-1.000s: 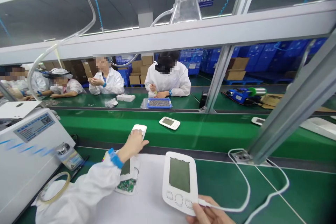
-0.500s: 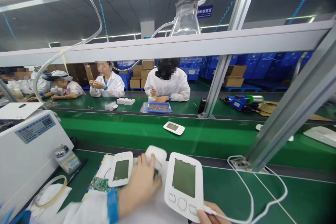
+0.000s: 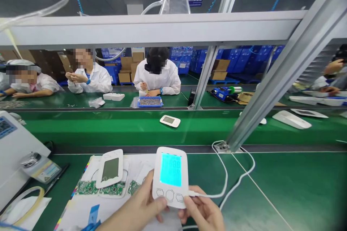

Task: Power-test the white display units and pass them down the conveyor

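Note:
I hold a white monitor unit (image 3: pixel 170 177) upright in front of me, and its screen glows bright cyan. My left hand (image 3: pixel 138 207) grips its lower left edge with the thumb on the front. My right hand (image 3: pixel 202 211) pinches its lower right corner, where a white cable (image 3: pixel 230 184) plugs in. A second white unit (image 3: pixel 110 168) with a dark screen lies to the left on green circuit boards (image 3: pixel 89 187) over a white sheet.
A green conveyor belt (image 3: pixel 121 128) runs across behind, carrying another white unit (image 3: pixel 170 121). A slanted aluminium post (image 3: pixel 273 79) stands to the right. A white machine (image 3: pixel 11 144) and a tape roll (image 3: pixel 24 205) sit at left. Several workers in white coats sit opposite.
My left hand has come back from the belt and closed on the held unit. The unit's screen has lit up cyan. The view has shifted to the right.

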Motion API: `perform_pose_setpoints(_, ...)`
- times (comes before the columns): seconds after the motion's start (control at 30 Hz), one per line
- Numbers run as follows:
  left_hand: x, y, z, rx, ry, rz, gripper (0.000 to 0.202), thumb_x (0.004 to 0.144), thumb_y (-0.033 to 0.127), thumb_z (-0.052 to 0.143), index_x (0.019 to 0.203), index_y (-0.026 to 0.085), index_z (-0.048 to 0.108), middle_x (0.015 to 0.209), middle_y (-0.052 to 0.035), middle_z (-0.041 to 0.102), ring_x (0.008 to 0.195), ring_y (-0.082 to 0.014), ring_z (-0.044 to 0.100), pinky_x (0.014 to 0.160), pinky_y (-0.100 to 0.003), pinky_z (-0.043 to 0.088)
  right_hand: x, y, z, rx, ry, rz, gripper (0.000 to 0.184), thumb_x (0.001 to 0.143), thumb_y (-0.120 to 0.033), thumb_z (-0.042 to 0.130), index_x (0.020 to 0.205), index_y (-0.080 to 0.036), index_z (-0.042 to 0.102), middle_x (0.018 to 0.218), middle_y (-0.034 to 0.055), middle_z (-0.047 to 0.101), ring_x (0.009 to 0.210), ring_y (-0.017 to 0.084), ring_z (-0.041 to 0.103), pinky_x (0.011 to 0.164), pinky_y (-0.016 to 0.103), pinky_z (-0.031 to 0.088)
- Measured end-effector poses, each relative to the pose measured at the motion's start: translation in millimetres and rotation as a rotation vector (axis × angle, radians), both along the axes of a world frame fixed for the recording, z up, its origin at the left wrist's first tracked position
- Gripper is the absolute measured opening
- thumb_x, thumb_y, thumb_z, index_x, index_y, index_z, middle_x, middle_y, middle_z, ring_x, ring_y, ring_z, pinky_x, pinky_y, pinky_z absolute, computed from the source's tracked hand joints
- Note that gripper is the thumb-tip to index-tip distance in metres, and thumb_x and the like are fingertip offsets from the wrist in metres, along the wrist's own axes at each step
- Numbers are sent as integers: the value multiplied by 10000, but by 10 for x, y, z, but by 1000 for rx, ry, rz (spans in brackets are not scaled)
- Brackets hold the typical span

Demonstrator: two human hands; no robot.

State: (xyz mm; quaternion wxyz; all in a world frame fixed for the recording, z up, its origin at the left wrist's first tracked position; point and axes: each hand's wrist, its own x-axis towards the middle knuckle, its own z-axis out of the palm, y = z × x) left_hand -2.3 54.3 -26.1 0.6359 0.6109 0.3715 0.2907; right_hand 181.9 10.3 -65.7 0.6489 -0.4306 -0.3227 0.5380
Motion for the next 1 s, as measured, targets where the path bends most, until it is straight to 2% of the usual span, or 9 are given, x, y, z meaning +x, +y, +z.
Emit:
perform_pose_setpoints(0.07, 88, -84, -118, -88, -118, 27, 784, 848, 460, 724, 1483, 239, 321, 917, -44, 675, 739, -195, 636, 538, -246, 511, 10, -6, -11, 17, -2, 42, 363, 742, -517, 865, 824, -179, 759, 641, 39, 725, 455, 149, 632, 453, 261, 537)
perform_pose_setpoints(0.13, 149, -136, -162, -81, -119, 116, 763, 853, 390, 735, 1474, 251, 314, 914, -27, 674, 695, -166, 618, 548, -239, 501, 37, -9, -25, 25, -32, 90, 339, 786, -500, 837, 843, -177, 752, 702, 48, 734, 504, 160, 662, 481, 266, 548)
perform_pose_setpoints(0.27, 158, -153, -116, -31, -173, 141, 819, 890, 361, 703, 1530, 271, 199, 1321, -128, 621, 1115, -283, 634, 928, -394, 530, 98, -9, -56, 13, -78, 152, 326, 868, -481, 769, 963, -176, 703, 731, 49, 747, 588, 176, 698, 535, 261, 549)
perform_pose_setpoints(0.33, 138, -155, -110, -10, -144, 144, 855, 902, 391, 688, 1555, 273, 148, 1408, -151, 572, 1200, -314, 604, 1006, -434, 491, 110, -9, -63, -8, -65, 144, 330, 886, -476, 752, 1012, -189, 649, 719, 35, 748, 583, 171, 695, 533, 254, 538)
perform_pose_setpoints(0.47, 121, -173, -161, 25, -15, 229, 1001, 878, 345, 696, 1596, 292, -1, 1458, -143, 541, 1191, -301, 616, 984, -402, 509, 93, -24, -44, 2, -45, 175, 320, 890, -469, 748, 976, -193, 610, 699, 24, 743, 582, 165, 683, 536, 248, 514)
perform_pose_setpoints(0.63, 157, -199, -210, 16, 42, 262, 1149, 815, 339, 727, 1599, 277, -111, 1330, -120, 637, 1008, -272, 677, 817, -359, 573, 75, -58, -2, 31, -55, 190, 282, 926, -467, 703, 964, -202, 614, 693, 5, 717, 598, 155, 669, 563, 247, 506)
perform_pose_setpoints(0.8, 176, -205, -166, 18, 16, 281, 1043, 804, 295, 737, 1586, 295, 45, 1350, -115, 622, 1022, -268, 680, 812, -346, 573, 97, -59, 8, 35, -65, 197, 267, 930, -449, 708, 967, -206, 606, 717, 4, 717, 580, 142, 666, 554, 239, 498)
perform_pose_setpoints(0.9, 184, -190, -90, 11, 1, 244, 934, 787, 220, 713, 1541, 274, 165, 1253, -86, 671, 1011, -263, 685, 817, -347, 567, 106, -61, -1, 41, -50, 214, 271, 926, -450, 713, 967, -201, 614, 699, -5, 698, 565, 133, 651, 542, 233, 487)
perform_pose_setpoints(1.0, 192, -182, -10, 11, 20, 220, 916, 768, 156, 678, 1507, 262, 146, 1178, -58, 699, 1002, -256, 686, 827, -361, 559, 105, -65, -11, 48, -34, 225, 280, 925, -458, 713, 970, -200, 616, 674, -19, 674, 555, 126, 637, 538, 229, 477)
